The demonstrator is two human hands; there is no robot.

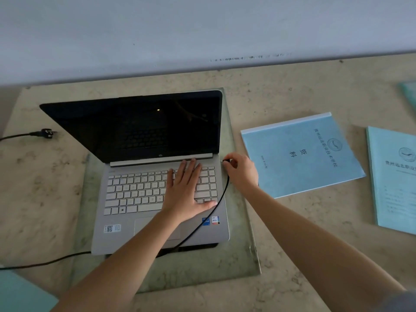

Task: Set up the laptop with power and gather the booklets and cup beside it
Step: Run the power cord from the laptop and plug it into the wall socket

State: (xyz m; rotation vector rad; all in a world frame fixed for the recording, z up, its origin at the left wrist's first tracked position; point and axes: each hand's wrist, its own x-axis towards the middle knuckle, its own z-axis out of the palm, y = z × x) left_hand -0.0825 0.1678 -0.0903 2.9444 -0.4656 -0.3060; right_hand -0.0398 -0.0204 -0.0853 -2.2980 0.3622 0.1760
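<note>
A silver laptop (pixel 126 239) stands open with a dark screen on a glass slab (pixel 243 255). My left hand (pixel 186 190) lies flat on the right half of the keyboard. My right hand (pixel 242 171) pinches the charger's small plug right at the laptop's right edge. The black charger cable (pixel 216 208) runs from that plug across the palm rest and off the table's left. Its wall plug (pixel 47 133) lies loose at the far left. A blue booklet (pixel 301 156) lies right of the laptop, another (pixel 396 181) at the right edge. No cup is in view.
The stone table (pixel 315 255) ends against a pale wall (pixel 202 30). A teal booklet corner (pixel 22 291) shows at the bottom left, and another teal edge (pixel 408 91) at the far right.
</note>
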